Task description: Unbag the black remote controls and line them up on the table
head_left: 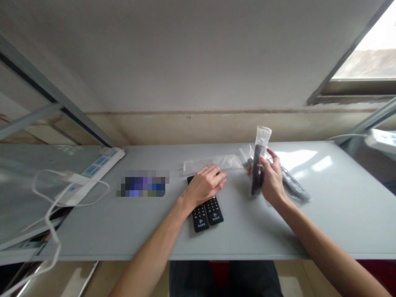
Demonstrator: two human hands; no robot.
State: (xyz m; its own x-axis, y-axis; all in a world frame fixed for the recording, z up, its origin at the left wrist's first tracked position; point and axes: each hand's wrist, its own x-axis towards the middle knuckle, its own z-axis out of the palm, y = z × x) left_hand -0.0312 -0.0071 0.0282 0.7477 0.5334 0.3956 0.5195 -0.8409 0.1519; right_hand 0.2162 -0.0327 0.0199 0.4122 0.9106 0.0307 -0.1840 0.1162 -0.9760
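Right in close, the left hand [204,186] lies palm down, fingers loosely spread and closing on nothing, across two black button remotes [206,215] set side by side on the grey table [247,247]. Their long axes run about 11 to 5 o'clock, and the flat hand looks to be steadying them. Off at 2 o'clock from there, the right hand [272,178] has closed around a clear plastic bag [262,138] with a dark remote [256,175] inside, holding it up off the table. That remote stands nearly upright, its long axis tilting slightly toward 1 o'clock, with the bag's slack end rising above it, so the upright hold seems to keep the remote low in the bag. Just beyond, at 3 o'clock, a second bagged remote [293,186] lies on the table, and a flat clear bag [213,162] sits at 12 o'clock. Farther out at 9 o'clock, a pixelated patch [142,183] hides something, and a white power strip [102,167] trails a white cable [46,214].
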